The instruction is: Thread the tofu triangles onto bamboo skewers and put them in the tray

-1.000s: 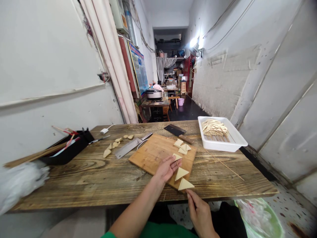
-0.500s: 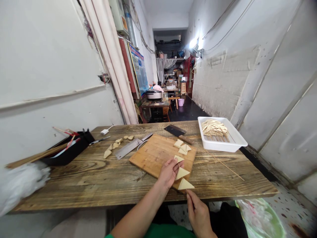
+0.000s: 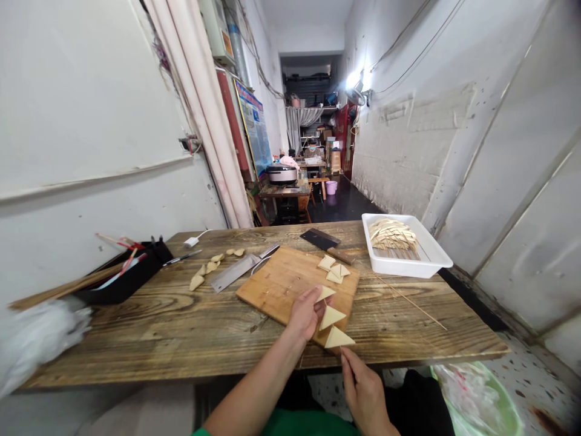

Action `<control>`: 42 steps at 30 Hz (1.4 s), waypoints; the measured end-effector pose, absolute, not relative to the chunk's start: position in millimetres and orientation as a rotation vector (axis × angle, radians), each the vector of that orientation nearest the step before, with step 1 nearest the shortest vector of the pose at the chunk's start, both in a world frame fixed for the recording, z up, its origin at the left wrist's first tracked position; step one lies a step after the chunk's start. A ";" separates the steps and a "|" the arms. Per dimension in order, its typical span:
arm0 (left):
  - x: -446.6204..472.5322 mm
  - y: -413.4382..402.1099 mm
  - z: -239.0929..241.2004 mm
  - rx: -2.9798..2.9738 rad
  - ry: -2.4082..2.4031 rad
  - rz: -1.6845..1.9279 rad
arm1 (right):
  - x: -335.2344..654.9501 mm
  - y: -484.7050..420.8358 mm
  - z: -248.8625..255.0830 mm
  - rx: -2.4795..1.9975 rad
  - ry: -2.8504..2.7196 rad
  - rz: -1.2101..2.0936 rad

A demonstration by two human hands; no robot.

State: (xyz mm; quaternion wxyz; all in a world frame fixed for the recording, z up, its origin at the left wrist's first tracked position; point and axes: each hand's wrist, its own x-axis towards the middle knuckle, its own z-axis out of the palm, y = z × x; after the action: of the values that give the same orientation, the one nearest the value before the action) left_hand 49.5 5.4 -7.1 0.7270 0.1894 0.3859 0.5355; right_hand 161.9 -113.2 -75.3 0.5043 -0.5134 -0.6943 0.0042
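My right hand (image 3: 364, 387) pinches the lower end of a thin skewer below the cutting board's near corner. Three pale yellow triangular slices are threaded on it, the lowest slice (image 3: 339, 338) closest to that hand and the middle slice (image 3: 333, 317) just above. At the far end, my left hand (image 3: 305, 313) is closed on the top slice (image 3: 325, 293), over the wooden cutting board (image 3: 276, 281). Several loose slices (image 3: 334, 274) lie on the board's right side. The skewer is mostly hidden by the slices and fingers.
Behind the board lies a dark cleaver (image 3: 322, 240); to its left, a silver cleaver (image 3: 240, 270) and several pale pieces (image 3: 211, 266). A white tray (image 3: 408, 266) holds filled skewers. One bare skewer (image 3: 413, 301) lies nearby. A black box (image 3: 118, 290) with sticks stands left.
Both hands stay almost in place on the skewer and slices. The top slice tilts slightly and sits a little further left.
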 end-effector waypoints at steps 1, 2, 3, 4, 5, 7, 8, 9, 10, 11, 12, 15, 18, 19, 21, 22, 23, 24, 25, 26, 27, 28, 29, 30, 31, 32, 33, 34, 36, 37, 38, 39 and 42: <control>49.8 5.5 -7.7 0.417 0.858 1.185 | 161.7 -113.3 -74.6 -1.241 -1.676 0.013; 50.1 5.5 -8.2 0.413 0.865 1.186 | 161.6 -113.4 -74.1 -1.245 -1.675 0.016; 50.3 5.5 -8.7 0.407 0.871 1.184 | 161.6 -113.4 -73.7 -1.249 -1.674 0.015; 50.5 5.4 -9.2 0.402 0.874 1.181 | 161.5 -113.4 -73.6 -1.253 -1.675 0.016; 50.6 5.3 -9.6 0.398 0.874 1.177 | 161.6 -113.4 -74.0 -1.255 -1.675 0.016; 51.0 4.8 -10.5 0.394 0.870 1.171 | 161.8 -113.3 -75.7 -1.255 -1.671 0.013; 51.2 4.5 -10.8 0.391 0.870 1.165 | 162.0 -113.2 -76.9 -1.255 -1.669 0.015; 51.4 4.2 -11.1 0.386 0.871 1.159 | 162.1 -113.1 -78.0 -1.259 -1.669 0.021; 51.6 3.9 -11.2 0.379 0.873 1.154 | 162.2 -113.0 -79.0 -1.267 -1.671 0.029; 51.8 3.6 -11.3 0.373 0.874 1.149 | 162.3 -112.9 -79.6 -1.274 -1.675 0.035; 51.8 3.4 -11.4 0.368 0.874 1.146 | 162.3 -112.7 -79.9 -1.282 -1.679 0.040; 52.0 2.8 -11.7 0.375 0.872 1.143 | 162.1 -112.2 -78.9 -1.301 -1.685 0.044; 52.1 2.4 -12.4 0.390 0.862 1.141 | 162.0 -111.3 -77.8 -1.304 -1.682 0.046; 52.1 2.3 -12.7 0.391 0.859 1.141 | 162.0 -111.0 -77.8 -1.301 -1.682 0.043; 52.1 2.2 -13.0 0.386 0.861 1.135 | 162.3 -110.3 -78.5 -1.290 -1.683 0.024; 52.2 2.1 -13.0 0.385 0.866 1.131 | 162.4 -109.9 -79.1 -1.286 -1.683 0.013; 52.2 2.0 -13.1 0.385 0.870 1.127 | 162.5 -109.7 -79.6 -1.287 -1.687 0.008; 52.4 1.9 -13.1 0.385 0.872 1.123 | 162.6 -109.4 -80.0 -1.290 -1.690 0.006; 52.8 1.6 -13.3 0.386 0.873 1.121 | 162.6 -109.2 -80.1 -1.295 -1.693 0.006; 53.2 1.2 -13.6 0.385 0.875 1.120 | 162.6 -108.9 -80.0 -1.298 -1.696 0.006; 53.8 0.7 -14.0 0.385 0.878 1.121 | 162.7 -108.6 -79.6 -1.302 -1.698 0.008; 54.3 0.2 -14.4 0.385 0.882 1.121 | 162.9 -108.3 -78.9 -1.305 -1.700 0.009; 54.6 -0.2 -14.9 0.386 0.883 1.120 | 163.3 -107.8 -78.0 -1.307 -1.699 0.009; 54.5 -0.5 -15.2 0.390 0.877 1.119 | 164.0 -107.3 -77.1 -1.309 -1.696 0.009; 53.7 -0.4 -15.4 0.399 0.857 1.115 | 165.0 -106.6 -76.1 -1.312 -1.692 0.011; 52.2 0.0 -15.4 0.404 0.835 1.110 | 166.5 -106.0 -75.3 -1.317 -1.686 0.014; 49.8 0.9 -15.2 0.404 0.815 1.111 | 168.4 -105.3 -74.5 -1.321 -1.679 0.014; 46.6 2.1 -14.9 0.402 0.807 1.124 | 170.7 -104.7 -73.9 -1.326 -1.672 0.011; 38.4 5.2 -14.8 0.414 0.843 1.193 | 176.2 -103.6 -72.5 -1.346 -1.660 0.009; 34.1 6.8 -15.4 0.438 0.882 1.238 | 179.4 -103.1 -71.5 -1.358 -1.657 0.009; 29.9 8.1 -16.7 0.481 0.926 1.281 | 182.8 -102.5 -70.1 -1.373 -1.658 0.012; 26.0 9.1 -18.9 0.540 0.966 1.318 | 186.7 -101.6 -68.3 -1.390 -1.666 0.018; 17.4 10.4 -30.2 0.740 1.060 1.396 | 202.3 -96.5 -59.3 -1.441 -1.705 -0.007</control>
State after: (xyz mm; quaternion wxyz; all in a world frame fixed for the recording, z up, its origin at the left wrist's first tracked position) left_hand 17.4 10.4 -30.2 0.5807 0.3165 0.4538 0.5972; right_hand 202.3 -96.5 -59.3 0.4392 -0.5798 -0.6862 -0.0030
